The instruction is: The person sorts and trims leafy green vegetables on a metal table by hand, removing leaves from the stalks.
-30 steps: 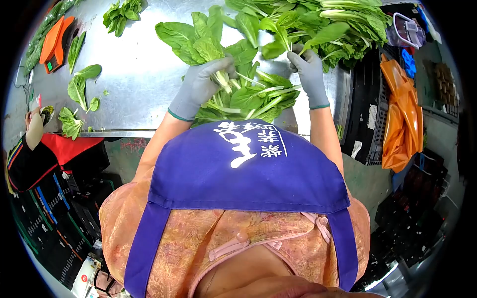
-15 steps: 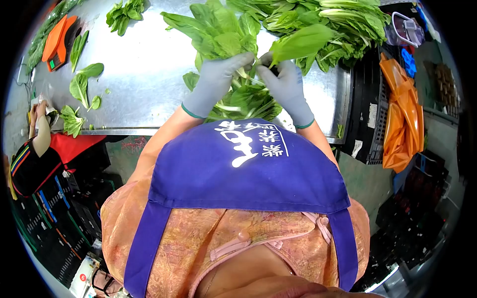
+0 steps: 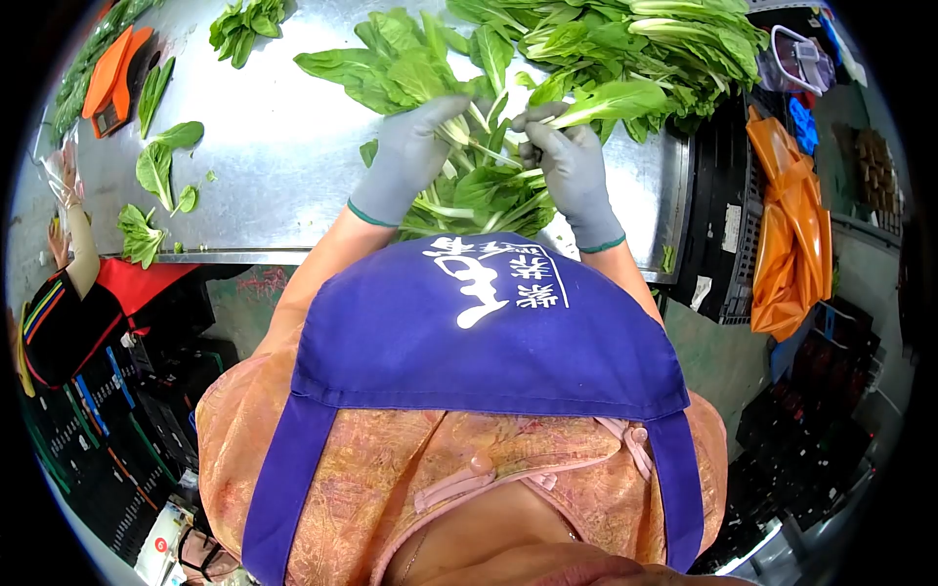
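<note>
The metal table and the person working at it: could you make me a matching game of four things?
1. Left hand
2. Right hand
3. Apron
4. Orange sheet

A. Blue-purple
B. Holding a leafy bunch
C. Hanging to the right of the metal table
D. Holding a single leaf

Pairs: 1-B, 2-D, 3-A, 4-C

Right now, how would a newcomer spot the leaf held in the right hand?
Start at the shiny metal table, then find the grey-gloved right hand over it, holding the leaf by its pale stalk end. It shows one broad blade pointing right, whereas the left hand grips a fuller, many-leaved bunch.
</note>
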Available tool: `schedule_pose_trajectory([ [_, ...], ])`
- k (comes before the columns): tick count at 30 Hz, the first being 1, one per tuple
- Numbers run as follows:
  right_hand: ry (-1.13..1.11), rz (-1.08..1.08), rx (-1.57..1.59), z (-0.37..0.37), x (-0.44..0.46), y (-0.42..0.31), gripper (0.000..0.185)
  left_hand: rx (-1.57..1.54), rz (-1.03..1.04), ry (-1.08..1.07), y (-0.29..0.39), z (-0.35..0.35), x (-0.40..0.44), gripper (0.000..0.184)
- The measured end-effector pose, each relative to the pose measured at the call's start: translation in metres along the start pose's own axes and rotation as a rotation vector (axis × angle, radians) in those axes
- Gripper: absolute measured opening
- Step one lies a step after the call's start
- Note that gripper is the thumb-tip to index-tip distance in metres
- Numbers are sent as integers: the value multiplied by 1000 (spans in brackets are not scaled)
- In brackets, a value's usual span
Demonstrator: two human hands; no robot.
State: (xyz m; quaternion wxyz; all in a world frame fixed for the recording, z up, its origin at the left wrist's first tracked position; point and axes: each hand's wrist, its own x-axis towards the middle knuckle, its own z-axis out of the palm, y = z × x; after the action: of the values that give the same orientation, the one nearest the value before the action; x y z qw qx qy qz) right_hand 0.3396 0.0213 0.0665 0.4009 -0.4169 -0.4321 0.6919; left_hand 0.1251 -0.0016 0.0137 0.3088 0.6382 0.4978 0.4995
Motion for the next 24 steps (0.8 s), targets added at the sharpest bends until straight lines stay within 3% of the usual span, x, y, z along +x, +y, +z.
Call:
schedule_pose_trajectory([
  [5,-77,92,-5,8,1,1,20,327,297,-40,9,1,1,38],
  [7,-54,116,31,14,2,1,18,132,153,-58,22,2,-1,40],
  [12,-21,38,-2,11,6,12,13,326,235,-86,32,0,-4,44],
  [13,-2,28,15,8,11,15,13,267,199,-79,37,-3,-2,42],
  [16,114,-22,-54,0,21,11,15,-404,-22,-35,24,-7,-3,36],
  [17,130,0,-160,0,26,7,23,-608,-58,1,21,-12,-2,24],
  [20,190,-147,-926,-19,60,9,32,-741,-260,93,20,-30,2,22],
  [21,183,-246,-1157,-31,79,20,44,-786,-287,113,23,-34,4,23],
  [24,123,-265,-1356,-27,106,16,55,-978,-300,122,24,-39,3,22],
])
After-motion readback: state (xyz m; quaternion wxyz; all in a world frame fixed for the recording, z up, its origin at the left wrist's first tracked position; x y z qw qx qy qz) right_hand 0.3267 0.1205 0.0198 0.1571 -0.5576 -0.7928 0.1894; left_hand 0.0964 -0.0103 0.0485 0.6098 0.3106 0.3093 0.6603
